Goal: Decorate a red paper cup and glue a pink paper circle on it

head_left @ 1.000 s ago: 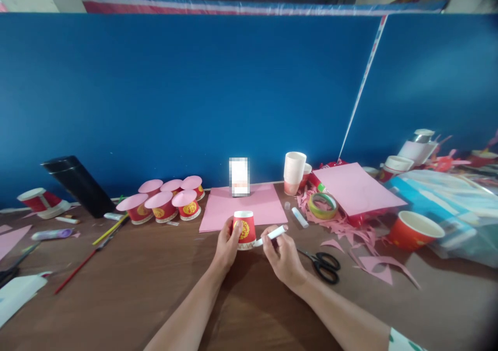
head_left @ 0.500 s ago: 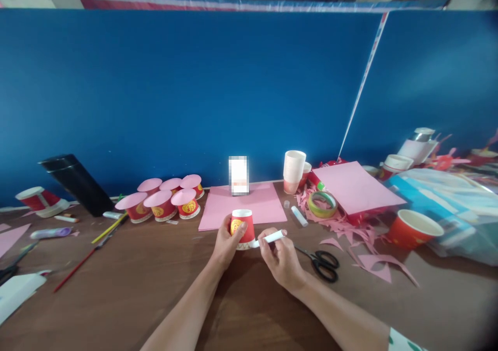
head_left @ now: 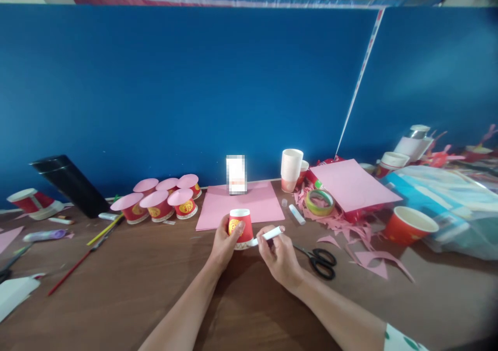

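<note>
My left hand (head_left: 225, 242) is wrapped round a red paper cup (head_left: 245, 227) with a yellow emblem. The cup is upside down, its narrow white end up, and a dark zigzag line shows on the pale band at its lower edge. Between the fingers of my right hand (head_left: 280, 255) is a white marker pen (head_left: 271, 233). Its tip is at the right side of that band; whether it touches cannot be made out. Black-handled scissors (head_left: 322, 262) lie just right of my right hand. Pink paper sheets (head_left: 260, 200) lie behind the cup.
Several pink-topped cups (head_left: 156, 206) stand at left, near a black bottle (head_left: 72, 185) and a paintbrush (head_left: 73, 270). On the right are stacked cups (head_left: 291, 169), green tape (head_left: 319, 202), pink scraps (head_left: 373, 263), a red cup (head_left: 410, 226) and a plastic bag (head_left: 462, 206). A blue partition (head_left: 218, 81) rises behind.
The whole scene has shifted slightly left in view. Both hands keep their hold on the cup and the marker pen, with barely any movement relative to each other.
</note>
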The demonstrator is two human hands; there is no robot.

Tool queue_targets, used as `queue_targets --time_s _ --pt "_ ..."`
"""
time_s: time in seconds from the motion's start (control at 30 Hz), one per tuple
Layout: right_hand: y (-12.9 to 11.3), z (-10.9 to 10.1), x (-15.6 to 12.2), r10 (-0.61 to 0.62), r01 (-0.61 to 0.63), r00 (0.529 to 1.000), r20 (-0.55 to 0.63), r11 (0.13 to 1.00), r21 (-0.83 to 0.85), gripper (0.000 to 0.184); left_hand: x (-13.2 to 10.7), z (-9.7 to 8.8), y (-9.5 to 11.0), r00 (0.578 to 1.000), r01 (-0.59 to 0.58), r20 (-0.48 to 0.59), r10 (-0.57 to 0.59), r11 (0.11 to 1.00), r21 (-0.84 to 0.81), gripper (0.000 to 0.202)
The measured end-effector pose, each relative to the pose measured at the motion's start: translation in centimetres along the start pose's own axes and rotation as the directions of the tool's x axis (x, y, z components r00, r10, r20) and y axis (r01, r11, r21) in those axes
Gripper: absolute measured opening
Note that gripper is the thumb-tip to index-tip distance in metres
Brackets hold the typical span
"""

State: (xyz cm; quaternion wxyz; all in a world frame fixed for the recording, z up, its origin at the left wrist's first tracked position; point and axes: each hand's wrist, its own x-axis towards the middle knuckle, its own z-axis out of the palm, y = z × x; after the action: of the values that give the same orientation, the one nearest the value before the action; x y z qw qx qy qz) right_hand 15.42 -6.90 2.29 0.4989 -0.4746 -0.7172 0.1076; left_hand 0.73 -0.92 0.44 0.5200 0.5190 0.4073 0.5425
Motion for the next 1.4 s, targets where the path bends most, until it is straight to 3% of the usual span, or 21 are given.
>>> queue_targets --time_s 0.83,1.4 --pt "0.2 -0.4 0.2 0.036 -0.034 0.998 -0.042 0.999 0.033 0.014 -0.5 0.6 1.1 1.000 0.003 -0.016 -0.001 0.996 0.086 0.044" --pt "0.7 0.0 0.0 0.004 -0.005 1.000 -0.024 1.000 -0.027 0.010 -0.4 0.3 0.9 0.999 -0.013 0.031 0.013 1.000 0.018 0.039"
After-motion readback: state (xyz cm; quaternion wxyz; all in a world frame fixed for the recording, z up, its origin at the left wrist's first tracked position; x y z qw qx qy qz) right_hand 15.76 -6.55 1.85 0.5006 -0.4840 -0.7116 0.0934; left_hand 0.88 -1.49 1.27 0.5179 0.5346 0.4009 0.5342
